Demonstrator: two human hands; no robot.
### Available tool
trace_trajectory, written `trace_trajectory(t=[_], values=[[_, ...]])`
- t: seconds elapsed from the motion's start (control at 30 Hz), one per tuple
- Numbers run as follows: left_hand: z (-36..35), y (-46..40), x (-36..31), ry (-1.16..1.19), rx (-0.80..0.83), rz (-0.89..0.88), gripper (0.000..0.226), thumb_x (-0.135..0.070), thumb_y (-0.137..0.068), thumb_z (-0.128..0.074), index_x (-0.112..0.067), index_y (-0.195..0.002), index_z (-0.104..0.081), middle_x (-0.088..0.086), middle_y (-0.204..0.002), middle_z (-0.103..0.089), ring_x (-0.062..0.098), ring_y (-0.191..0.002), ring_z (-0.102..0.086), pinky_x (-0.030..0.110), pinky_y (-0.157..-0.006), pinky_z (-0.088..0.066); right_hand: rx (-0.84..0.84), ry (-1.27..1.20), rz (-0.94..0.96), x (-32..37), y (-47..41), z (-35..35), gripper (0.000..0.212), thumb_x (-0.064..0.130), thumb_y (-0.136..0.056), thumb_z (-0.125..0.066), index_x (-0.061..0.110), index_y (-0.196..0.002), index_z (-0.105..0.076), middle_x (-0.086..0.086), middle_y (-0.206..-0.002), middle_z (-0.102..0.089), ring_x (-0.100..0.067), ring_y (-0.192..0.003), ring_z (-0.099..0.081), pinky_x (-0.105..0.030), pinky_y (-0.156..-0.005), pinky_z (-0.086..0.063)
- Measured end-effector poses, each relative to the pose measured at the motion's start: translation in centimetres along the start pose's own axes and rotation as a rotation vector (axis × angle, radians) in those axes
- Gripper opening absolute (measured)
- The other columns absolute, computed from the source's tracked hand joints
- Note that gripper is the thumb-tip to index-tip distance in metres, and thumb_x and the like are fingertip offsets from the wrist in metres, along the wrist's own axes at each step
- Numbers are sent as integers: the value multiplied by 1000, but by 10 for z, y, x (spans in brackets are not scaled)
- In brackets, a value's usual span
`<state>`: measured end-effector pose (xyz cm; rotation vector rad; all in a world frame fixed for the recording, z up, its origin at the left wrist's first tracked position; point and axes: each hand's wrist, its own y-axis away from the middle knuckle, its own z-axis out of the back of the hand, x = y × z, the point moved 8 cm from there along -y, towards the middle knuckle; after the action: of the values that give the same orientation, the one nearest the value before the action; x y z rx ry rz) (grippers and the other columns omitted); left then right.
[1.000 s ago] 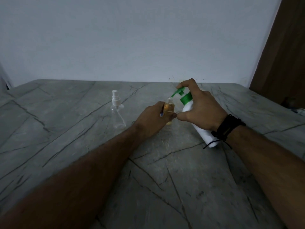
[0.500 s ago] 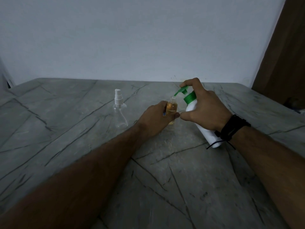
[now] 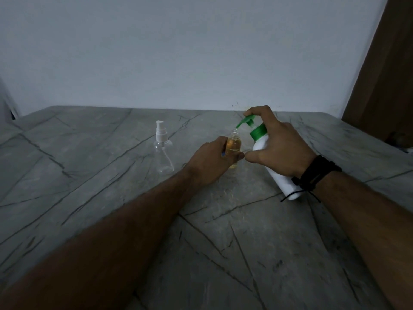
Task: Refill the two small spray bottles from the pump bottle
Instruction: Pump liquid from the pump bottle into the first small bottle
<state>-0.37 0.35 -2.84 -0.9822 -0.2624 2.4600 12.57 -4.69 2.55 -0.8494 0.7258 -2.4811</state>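
Note:
My left hand (image 3: 212, 158) grips a small uncapped spray bottle (image 3: 233, 145) holding amber liquid, upright on the grey stone table (image 3: 111, 198). My right hand (image 3: 279, 146) holds the white pump bottle (image 3: 279, 177) tilted toward it, index finger on the green pump head (image 3: 247, 121). The green spout tip sits right over the small bottle's open neck. A second small spray bottle (image 3: 163, 151), clear and seemingly empty, stands to the left with its white sprayer cap on.
A pale wall runs behind the table's far edge. A brown wooden panel (image 3: 384, 74) stands at the right. Bare tabletop spreads in front of my arms and to the left.
Both hands and bottles hold almost the same pose. The view has shifted slightly, and the pump spout stays over the small bottle's neck.

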Motion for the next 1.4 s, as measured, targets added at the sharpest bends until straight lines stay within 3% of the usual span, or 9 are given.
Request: trace_trajectory(t=[0.3,0.63,1.23,1.4], values=[[0,0,1,7,-1,-2,49,-45,-91,-59,-17,-131,-53,2,-123,-62,14,-107,-57,25,-84,-42,-2,20,-19,-1,0,1,77,24,-64,-81,32,-130,-42,15,-74,-57,-2,-62,-58,-8,-54,-37],[0,-1,2,12,1,-4,50,-44,-90,-60,-16,-130,-53,1,-123,-62,15,-109,-57,27,-89,-45,12,15,-27,-1,0,-1,78,24,-63,-81,33,-131,-42,16,-80,-59,-1,-66,-59,-7,-56,-37],[1,1,-1,12,-2,-2,47,-43,-91,-60,-16,-129,-54,2,-121,-63,14,-105,-58,30,-88,-47,8,2,-21,-2,1,-2,76,21,-64,-82,32,-129,-44,19,-71,-54,8,-62,-56,-5,-53,-36],[1,2,-1,1,-1,3,47,-44,-91,-60,-15,-128,-54,2,-120,-63,16,-106,-59,33,-90,-48,-2,9,-16,-1,2,0,80,24,-64,-82,34,-132,-42,17,-77,-57,-2,-65,-58,-12,-58,-39]])
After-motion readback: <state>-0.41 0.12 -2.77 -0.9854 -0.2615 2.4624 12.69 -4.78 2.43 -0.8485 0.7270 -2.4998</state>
